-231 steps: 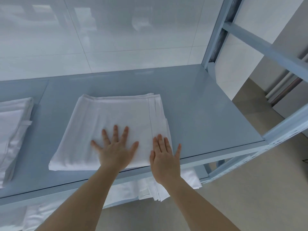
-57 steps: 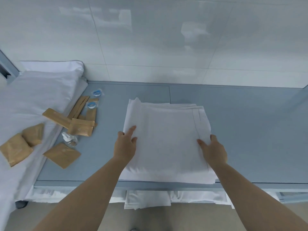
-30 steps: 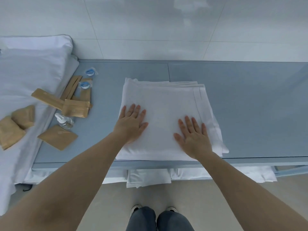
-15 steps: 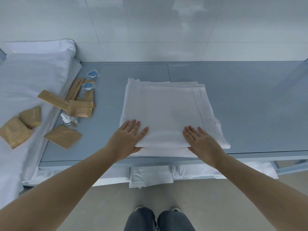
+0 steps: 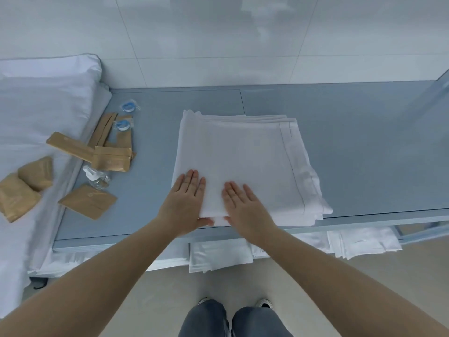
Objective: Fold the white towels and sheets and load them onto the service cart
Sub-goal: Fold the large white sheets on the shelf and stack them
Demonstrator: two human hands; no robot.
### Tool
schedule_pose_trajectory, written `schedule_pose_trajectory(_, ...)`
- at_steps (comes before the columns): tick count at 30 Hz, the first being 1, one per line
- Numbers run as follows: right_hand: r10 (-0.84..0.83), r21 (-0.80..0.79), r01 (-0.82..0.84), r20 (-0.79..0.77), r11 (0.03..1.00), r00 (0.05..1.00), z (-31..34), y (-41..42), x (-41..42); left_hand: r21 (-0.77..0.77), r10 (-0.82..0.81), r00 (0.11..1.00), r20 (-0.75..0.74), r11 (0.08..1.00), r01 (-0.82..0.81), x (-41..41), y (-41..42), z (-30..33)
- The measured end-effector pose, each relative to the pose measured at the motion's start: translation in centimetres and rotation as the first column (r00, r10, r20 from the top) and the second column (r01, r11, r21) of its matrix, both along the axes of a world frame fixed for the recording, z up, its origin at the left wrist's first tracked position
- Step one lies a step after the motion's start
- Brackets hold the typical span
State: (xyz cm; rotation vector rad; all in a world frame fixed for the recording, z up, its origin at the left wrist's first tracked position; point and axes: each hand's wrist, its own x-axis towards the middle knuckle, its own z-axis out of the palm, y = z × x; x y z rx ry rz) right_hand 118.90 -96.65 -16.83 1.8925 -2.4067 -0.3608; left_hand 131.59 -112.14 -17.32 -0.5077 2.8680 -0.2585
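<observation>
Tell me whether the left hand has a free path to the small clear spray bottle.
Probably yes: the left hand rests flat on the folded sheet, and only bare shelf lies between it and the spray bottle.

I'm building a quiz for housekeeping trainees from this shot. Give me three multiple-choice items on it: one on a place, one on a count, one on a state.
1. Where does the folded white sheet lie?
A. on the grey shelf top
B. on the floor
C. on the pillow

2. How many blue-capped round items lie by the brown packets?
A. none
B. two
C. five

3. How are the hands placed?
A. both flat on the sheet
B. both clenched in the air
C. one holding the bottle

Answers:
1 A: the sheet rests on the shelf top.
2 B: one blue cap, another.
3 A: left hand and right hand rest on it with straight fingers.
</observation>
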Motion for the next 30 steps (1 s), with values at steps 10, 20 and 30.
schedule_pose_trajectory(10,-0.222,-0.127,0.225,0.042,0.966,0.974,-0.3,9.4,-7.0,0.102,0.09,0.996,-0.026,0.991,-0.087,-0.1,0.1,-0.3)
schedule_pose_trajectory(20,-0.679,0.262,0.631,0.387,0.73,0.624,-0.5,7.3,-13.6,0.195,0.188,0.981,-0.044,0.965,-0.176,-0.5,0.8,0.5)
schedule_pose_trajectory(30,-0.51,0.167,0.482,0.32,0.86,0.798,-1.2,4.3,-13.1,0.183,0.201,0.979,-0.027,0.964,-0.193,-0.8,1.0,0.7)
